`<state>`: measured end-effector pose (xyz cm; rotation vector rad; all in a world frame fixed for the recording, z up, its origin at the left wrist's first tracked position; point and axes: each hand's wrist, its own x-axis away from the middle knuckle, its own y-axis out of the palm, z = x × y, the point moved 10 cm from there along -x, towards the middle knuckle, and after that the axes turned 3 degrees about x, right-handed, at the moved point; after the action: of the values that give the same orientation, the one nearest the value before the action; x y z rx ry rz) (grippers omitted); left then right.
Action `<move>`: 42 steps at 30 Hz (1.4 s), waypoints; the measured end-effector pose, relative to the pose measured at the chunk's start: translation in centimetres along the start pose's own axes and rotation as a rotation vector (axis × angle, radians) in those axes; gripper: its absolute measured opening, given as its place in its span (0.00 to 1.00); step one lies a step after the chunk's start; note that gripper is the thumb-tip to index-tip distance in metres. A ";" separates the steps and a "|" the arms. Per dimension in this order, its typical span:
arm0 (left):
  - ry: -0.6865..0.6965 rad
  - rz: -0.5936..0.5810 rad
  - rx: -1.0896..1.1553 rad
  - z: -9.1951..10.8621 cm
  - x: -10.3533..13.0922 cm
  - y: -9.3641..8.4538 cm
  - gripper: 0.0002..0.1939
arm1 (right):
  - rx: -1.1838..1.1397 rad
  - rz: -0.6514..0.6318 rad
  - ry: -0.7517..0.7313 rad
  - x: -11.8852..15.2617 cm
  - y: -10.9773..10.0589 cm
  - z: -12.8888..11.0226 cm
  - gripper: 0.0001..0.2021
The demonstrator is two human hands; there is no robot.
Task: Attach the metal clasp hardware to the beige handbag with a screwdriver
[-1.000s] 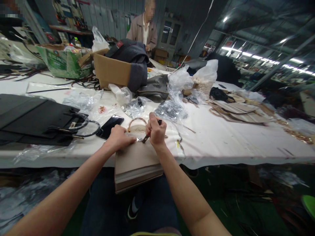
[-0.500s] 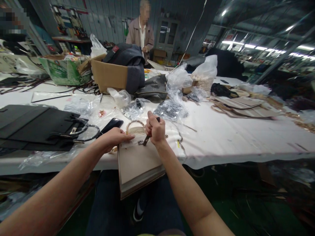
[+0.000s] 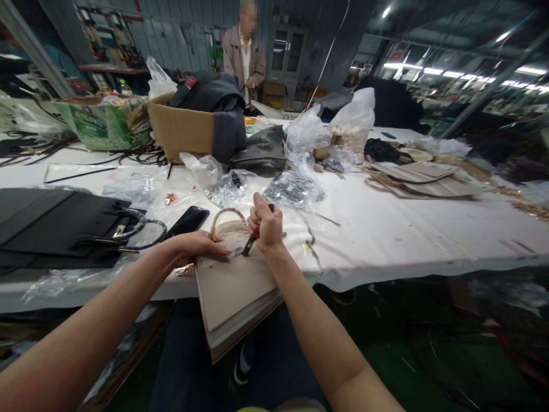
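Observation:
A beige handbag [image 3: 235, 292] lies tilted over the table's front edge, its open side toward me and its ring-shaped handle [image 3: 227, 213] pointing away. My left hand [image 3: 201, 246] pinches the bag's left edge, thumb on top near a small metal fitting [image 3: 237, 250]; its other fingers are partly hidden. In a fist, my right hand [image 3: 266, 226] grips a dark hand tool [image 3: 249, 246] with a narrow shaft. The shaft slants down to the bag beside the fitting; I cannot make out its exact kind of tip.
A black handbag [image 3: 60, 226] and a phone [image 3: 189, 220] lie to the left. Plastic bags of small parts [image 3: 295, 189], a cardboard box [image 3: 180, 129] and beige panels [image 3: 420, 177] are on the white-covered table [image 3: 386, 229]. Behind it stands a person [image 3: 244, 57].
The whole view has shifted slightly, so things appear further left. The handbag's near end sits a little lower. My left hand still holds its edge, and my right keeps the tool by the fitting.

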<state>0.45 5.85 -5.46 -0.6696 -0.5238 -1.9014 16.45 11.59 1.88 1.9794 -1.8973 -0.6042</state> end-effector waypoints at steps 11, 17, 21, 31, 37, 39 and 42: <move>-0.110 -0.137 -0.083 0.6 -1.0 0.5 0.29 | 0.017 -0.016 -0.034 0.2 0.2 0.0 0.36; -0.090 -0.010 -0.114 0.4 -1.4 -0.3 0.31 | 0.006 -0.020 -0.038 0.6 0.2 -0.3 0.37; -0.007 0.015 -0.132 1.0 -1.0 -0.4 0.29 | -0.006 -0.031 -0.048 1.0 0.5 -0.7 0.36; -0.069 -0.038 -0.075 0.3 -1.7 0.0 0.24 | -0.012 -0.038 -0.083 1.1 0.6 -0.9 0.34; -0.057 0.018 -0.070 0.3 -2.0 -0.3 0.23 | -0.013 -0.008 -0.102 1.5 0.1 -1.1 0.34; -0.034 0.035 -0.061 0.3 -1.9 -0.3 0.24 | -0.004 -0.001 -0.128 1.8 0.0 -1.5 0.34; -0.012 0.068 -0.042 0.1 -1.8 -0.5 0.26 | 0.014 -0.022 -0.199 2.2 0.2 -2.0 0.33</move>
<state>0.55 7.31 -6.62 -0.7181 -0.4648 -1.8498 17.42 9.32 3.55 2.0171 -1.9994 -0.8238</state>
